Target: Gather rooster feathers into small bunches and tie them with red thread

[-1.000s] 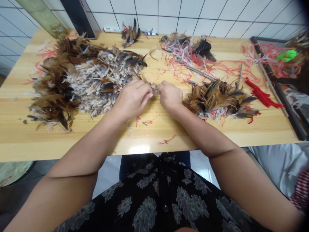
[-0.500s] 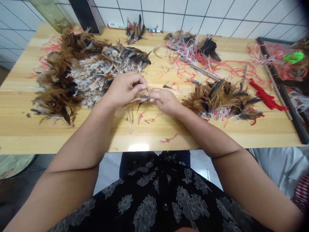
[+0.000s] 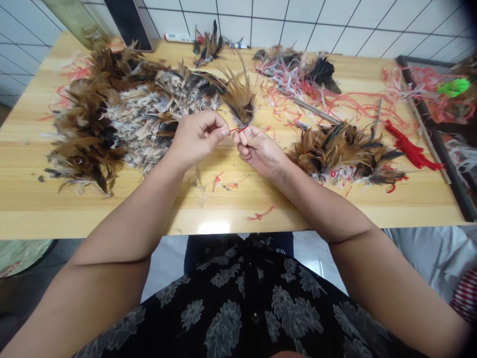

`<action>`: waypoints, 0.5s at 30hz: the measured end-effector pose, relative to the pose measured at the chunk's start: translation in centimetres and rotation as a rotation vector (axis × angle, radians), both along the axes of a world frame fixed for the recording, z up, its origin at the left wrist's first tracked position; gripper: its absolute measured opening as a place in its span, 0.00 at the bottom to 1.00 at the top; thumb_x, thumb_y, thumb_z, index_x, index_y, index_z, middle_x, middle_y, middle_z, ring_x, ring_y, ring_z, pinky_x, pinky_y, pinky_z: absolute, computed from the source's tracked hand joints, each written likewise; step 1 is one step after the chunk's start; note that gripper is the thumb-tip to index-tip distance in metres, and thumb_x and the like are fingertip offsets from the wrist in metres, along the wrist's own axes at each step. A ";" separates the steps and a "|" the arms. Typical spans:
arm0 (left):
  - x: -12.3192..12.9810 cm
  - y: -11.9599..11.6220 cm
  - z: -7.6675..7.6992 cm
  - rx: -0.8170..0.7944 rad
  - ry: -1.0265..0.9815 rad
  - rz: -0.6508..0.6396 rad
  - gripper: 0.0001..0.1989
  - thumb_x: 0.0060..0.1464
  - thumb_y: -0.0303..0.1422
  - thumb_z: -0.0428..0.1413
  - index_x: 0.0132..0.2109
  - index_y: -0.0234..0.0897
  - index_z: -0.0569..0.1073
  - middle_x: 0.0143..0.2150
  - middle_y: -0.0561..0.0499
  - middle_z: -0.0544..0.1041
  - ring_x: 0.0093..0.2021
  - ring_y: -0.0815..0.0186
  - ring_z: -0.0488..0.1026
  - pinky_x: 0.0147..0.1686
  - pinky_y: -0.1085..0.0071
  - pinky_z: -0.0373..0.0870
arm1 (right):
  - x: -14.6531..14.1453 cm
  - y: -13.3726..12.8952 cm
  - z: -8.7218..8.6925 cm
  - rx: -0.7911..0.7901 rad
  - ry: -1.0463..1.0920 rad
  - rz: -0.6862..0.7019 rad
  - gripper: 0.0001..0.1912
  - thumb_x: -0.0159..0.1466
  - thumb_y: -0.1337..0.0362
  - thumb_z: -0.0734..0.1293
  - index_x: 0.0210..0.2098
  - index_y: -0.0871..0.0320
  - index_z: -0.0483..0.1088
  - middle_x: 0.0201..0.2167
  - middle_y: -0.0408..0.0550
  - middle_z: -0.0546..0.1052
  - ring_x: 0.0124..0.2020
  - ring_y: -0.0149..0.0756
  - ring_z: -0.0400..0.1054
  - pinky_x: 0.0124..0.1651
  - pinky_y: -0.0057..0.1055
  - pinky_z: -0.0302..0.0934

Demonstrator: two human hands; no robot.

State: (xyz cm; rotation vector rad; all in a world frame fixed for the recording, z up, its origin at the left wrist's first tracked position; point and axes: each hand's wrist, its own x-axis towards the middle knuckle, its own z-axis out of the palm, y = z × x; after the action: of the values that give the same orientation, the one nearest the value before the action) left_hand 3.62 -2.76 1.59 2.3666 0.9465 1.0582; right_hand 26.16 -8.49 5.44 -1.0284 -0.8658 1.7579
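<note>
My right hand [image 3: 259, 149] pinches the base of a small bunch of brown and black feathers [image 3: 240, 99], whose tips point away from me. Red thread [image 3: 239, 129] lies across the bunch's base and stretches to my left hand [image 3: 201, 139], where thumb and forefinger are closed on it. Left of my hands spreads a big heap of brown, black and whitish feathers [image 3: 130, 114]. On the right, beside my right forearm, lies a pile of brown feather bunches [image 3: 339, 149] with red and white at their bases.
Red threads [image 3: 412, 145] lie right of the pile, near a dark-framed tray [image 3: 410, 82]. Tangled pink and white strings [image 3: 285, 79] lie at the back with a thin stick [image 3: 316, 110]. A phone-like dark slab [image 3: 130, 25] and a greenish container [image 3: 76, 20] stand back left, near a marker [image 3: 179, 38].
The feather bunch has swung from pointing left and low to pointing away from me. My right hand has turned over and risen slightly; the left stays nearly in place.
</note>
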 end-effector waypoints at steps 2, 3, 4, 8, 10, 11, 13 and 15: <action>0.4 -0.6 0.5 0.074 0.024 0.046 0.22 0.87 0.54 0.60 0.44 0.47 0.80 0.41 0.46 0.88 0.43 0.50 0.86 0.48 0.50 0.86 | 0.0 0.0 0.3 -0.037 -0.023 -0.032 0.23 0.82 0.75 0.67 0.31 0.56 0.61 0.35 0.38 0.73 0.27 0.23 0.54 0.29 0.19 0.48; 0.6 -0.8 0.7 0.091 0.047 0.060 0.21 0.87 0.52 0.60 0.45 0.47 0.80 0.42 0.46 0.88 0.44 0.50 0.86 0.49 0.50 0.86 | 0.0 0.1 0.2 -0.051 -0.034 -0.044 0.22 0.81 0.76 0.67 0.31 0.56 0.61 0.35 0.38 0.73 0.27 0.23 0.54 0.29 0.18 0.47; 0.8 -1.1 0.9 0.098 0.084 0.065 0.19 0.88 0.51 0.59 0.45 0.48 0.81 0.42 0.46 0.88 0.46 0.49 0.87 0.51 0.49 0.87 | 0.0 0.2 0.2 -0.062 -0.044 -0.050 0.21 0.80 0.77 0.67 0.31 0.56 0.61 0.34 0.38 0.72 0.27 0.23 0.54 0.29 0.18 0.47; 1.2 -1.6 1.1 0.101 0.157 0.059 0.17 0.89 0.47 0.58 0.47 0.48 0.82 0.42 0.45 0.87 0.49 0.45 0.87 0.58 0.45 0.89 | -0.2 0.2 -0.1 -0.076 -0.064 -0.063 0.20 0.75 0.80 0.66 0.31 0.55 0.61 0.33 0.36 0.70 0.26 0.22 0.55 0.29 0.18 0.45; 1.3 -1.7 0.9 0.096 0.162 0.049 0.17 0.89 0.46 0.58 0.47 0.48 0.82 0.42 0.45 0.86 0.50 0.45 0.87 0.60 0.44 0.89 | -0.3 0.2 -0.1 -0.090 -0.072 -0.075 0.20 0.75 0.81 0.64 0.30 0.56 0.62 0.32 0.36 0.69 0.25 0.21 0.54 0.29 0.17 0.44; 1.4 -1.6 0.8 0.092 0.164 0.043 0.16 0.89 0.45 0.59 0.47 0.48 0.82 0.42 0.45 0.86 0.50 0.45 0.87 0.61 0.44 0.88 | -0.3 0.2 0.0 -0.103 -0.078 -0.084 0.20 0.75 0.82 0.63 0.30 0.56 0.62 0.30 0.35 0.68 0.25 0.20 0.53 0.28 0.17 0.43; 1.5 -1.6 0.7 0.085 0.159 0.033 0.16 0.88 0.45 0.60 0.46 0.47 0.82 0.44 0.44 0.87 0.51 0.45 0.88 0.63 0.44 0.88 | -0.4 0.2 0.1 -0.129 -0.087 -0.094 0.22 0.76 0.82 0.61 0.29 0.56 0.61 0.28 0.34 0.65 0.23 0.20 0.52 0.27 0.17 0.42; 1.7 -1.6 0.6 0.083 0.145 0.030 0.15 0.87 0.44 0.60 0.46 0.46 0.82 0.45 0.43 0.87 0.52 0.44 0.88 0.63 0.43 0.89 | -0.4 0.2 0.2 -0.137 -0.089 -0.088 0.23 0.76 0.83 0.61 0.28 0.56 0.61 0.26 0.34 0.64 0.23 0.20 0.52 0.26 0.17 0.41</action>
State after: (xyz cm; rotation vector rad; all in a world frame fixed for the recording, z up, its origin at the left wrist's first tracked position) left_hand 5.29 -4.37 2.23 2.5327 1.0097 0.9651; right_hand 25.72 -8.30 5.60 -1.2234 -0.7508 1.7267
